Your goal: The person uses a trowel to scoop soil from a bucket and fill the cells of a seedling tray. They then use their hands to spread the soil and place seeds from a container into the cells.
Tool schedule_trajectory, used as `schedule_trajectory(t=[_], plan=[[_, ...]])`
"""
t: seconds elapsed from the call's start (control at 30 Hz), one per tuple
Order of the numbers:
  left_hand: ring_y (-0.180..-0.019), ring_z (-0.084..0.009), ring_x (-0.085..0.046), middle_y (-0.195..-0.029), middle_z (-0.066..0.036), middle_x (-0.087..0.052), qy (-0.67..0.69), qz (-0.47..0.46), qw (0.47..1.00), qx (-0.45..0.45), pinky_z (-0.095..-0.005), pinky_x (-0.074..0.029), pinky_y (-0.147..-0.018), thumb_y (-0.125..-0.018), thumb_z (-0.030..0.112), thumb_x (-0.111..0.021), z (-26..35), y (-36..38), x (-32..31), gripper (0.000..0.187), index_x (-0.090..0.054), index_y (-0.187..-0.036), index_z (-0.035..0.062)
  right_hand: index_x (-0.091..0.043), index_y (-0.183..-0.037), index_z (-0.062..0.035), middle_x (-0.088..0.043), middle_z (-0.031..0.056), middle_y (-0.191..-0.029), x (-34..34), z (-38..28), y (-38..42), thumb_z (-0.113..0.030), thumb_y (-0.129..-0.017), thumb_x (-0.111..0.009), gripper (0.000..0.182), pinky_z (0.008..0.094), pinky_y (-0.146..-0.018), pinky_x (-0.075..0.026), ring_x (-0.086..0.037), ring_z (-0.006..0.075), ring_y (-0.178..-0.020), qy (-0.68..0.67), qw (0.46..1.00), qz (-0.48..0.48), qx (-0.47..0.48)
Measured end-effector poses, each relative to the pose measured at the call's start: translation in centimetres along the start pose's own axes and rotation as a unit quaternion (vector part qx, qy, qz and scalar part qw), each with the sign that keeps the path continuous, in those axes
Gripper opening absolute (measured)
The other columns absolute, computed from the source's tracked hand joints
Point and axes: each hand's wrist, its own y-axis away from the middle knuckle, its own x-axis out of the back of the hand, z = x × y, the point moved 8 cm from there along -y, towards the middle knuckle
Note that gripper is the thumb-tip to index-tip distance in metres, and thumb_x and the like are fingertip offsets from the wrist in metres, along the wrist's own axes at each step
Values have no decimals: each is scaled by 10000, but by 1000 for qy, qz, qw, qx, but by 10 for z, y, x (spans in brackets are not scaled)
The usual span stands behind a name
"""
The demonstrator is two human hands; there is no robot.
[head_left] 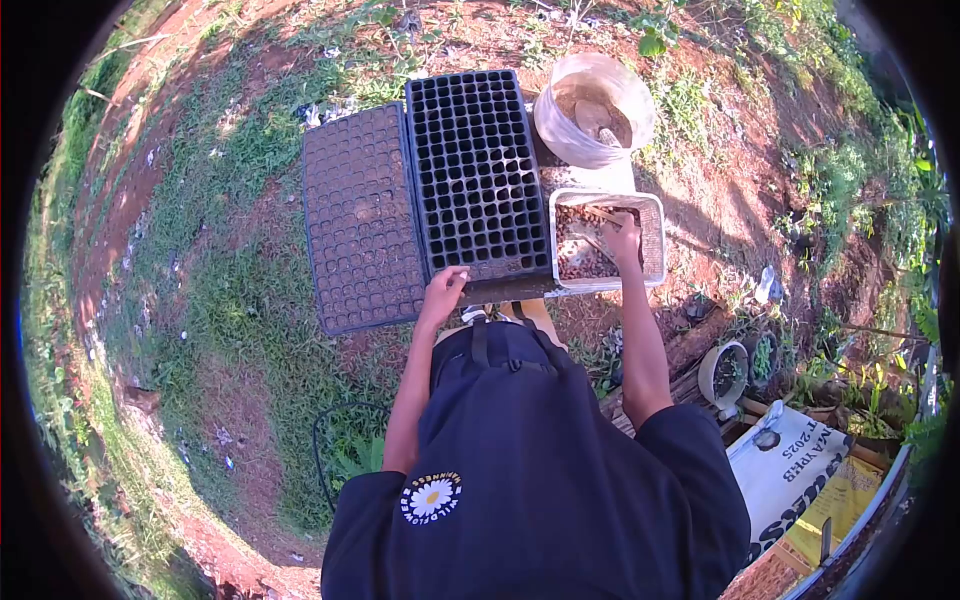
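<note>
My left hand (444, 294) is at the near left corner of a black seedling tray (480, 170), its fingers curled together at the rim. A small pale spot shows at its fingertips. The tray's cells look dark and hollow, apart from the nearest row, which looks filled with soil. My right hand (622, 240) reaches down into a white plastic basket (656, 240), fingers closed and pointing inward. Small reddish-brown seed-like pieces (580, 265) lie in the basket. A tan strip (603, 214) shows right at my right fingertips; what they grip I cannot tell.
A second tray (365, 215), filled with brown soil, lies left of the black one. Behind the basket stands a translucent round tub (570, 140) with soil inside. At the right are a pale bucket (722, 375), logs and a printed white sack (785, 465). Grass and red earth surround everything.
</note>
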Motion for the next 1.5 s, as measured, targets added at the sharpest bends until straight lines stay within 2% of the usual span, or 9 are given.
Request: schedule_trajectory(t=[0.43, 0.57, 0.73, 0.93, 1.0, 1.13, 1.2, 1.4, 1.5], plan=[[-832, -308, -647, -948, -141, -671, -169, -5, 981, -97, -399, -508, -807, -958, 142, -583, 40, 6, -18, 239, -657, -1158, 32, -625, -991, 12, -680, 189, -914, -24, 20, 59, -63, -736, -733, 287, 496, -886, -451, -637, 379, -936, 47, 990, -25, 128], [-1116, -303, -556, -1127, -107, -650, -286, 9, 934, -215, -448, -432, -972, -923, 138, -597, 52, 11, -22, 248, -677, -1142, 52, -607, -1033, -2, -650, 166, -790, 16, -34, 95, -69, -877, -640, 173, 451, -681, -484, -618, 336, -715, 16, 927, 198, 317], [-1312, -316, -435, -1439, -119, -480, -381, 5, 887, -259, -465, -366, -1076, -898, 151, -621, 58, 15, -37, 374, -627, -1264, 75, -605, -1129, 4, -647, 180, -835, -1, -82, 148, -107, -963, -585, 201, 400, -674, -486, -638, 289, -720, -125, 981, -78, 129], [-1454, -351, -288, -1590, -132, -298, -499, -8, 824, -268, -499, -261, -1177, -874, 197, -661, 55, 19, -54, 682, -393, -1487, 66, -592, -1179, -33, -641, 137, -756, -65, -97, 209, -61, -975, -546, 212, 349, -588, -499, -631, 212, -615, -130, 937, -116, 304], [-1465, -338, -277, -1593, -140, -288, -485, -19, 840, -243, -508, -243, -1187, -872, 196, -657, 47, 15, -52, 729, -336, -1501, 16, -572, -1148, -9, -648, 213, -761, -89, -83, 219, -60, -943, -549, 213, 474, -667, -497, -649, 404, -686, -218, 932, -279, 76], [-1458, -323, -298, -1594, -146, -286, -503, -19, 829, -244, -507, -245, -1185, -868, 195, -657, 42, 16, -52, 737, -330, -1497, -8, -555, -1091, -11, -647, 228, -768, -110, -79, 210, -82, -938, -568, 169, 489, -672, -497, -659, 409, -705, -157, 939, -232, 199], [-1453, -327, -308, -1593, -146, -287, -503, -29, 831, -237, -507, -246, -1184, -858, 181, -657, 40, 17, -54, 741, -330, -1495, -12, -527, -1043, 13, -665, 166, -737, -117, -77, 209, -55, -971, -532, 99, 383, -580, -557, -710, 253, -663, -87, 939, -225, 244], [-1444, -336, -323, -1587, -160, -289, -503, -28, 830, -241, -512, -257, -1181, -823, 111, -631, 37, 17, -55, 730, -346, -1481, -26, -424, -1004, -15, -626, 264, -707, -115, -64, 204, -83, -937, -557, 163, 560, -643, -473, -633, 492, -728, -174, 949, -191, 180], [-1438, -342, -333, -1585, -167, -289, -512, -21, 823, -244, -516, -267, -1178, -800, 74, -610, 34, 14, -57, 735, -348, -1479, -30, -424, -982, -13, -671, 219, -750, -123, -73, 207, -48, -964, -523, 107, 454, -623, -529, -696, 379, -727, -82, 946, -183, 254]])
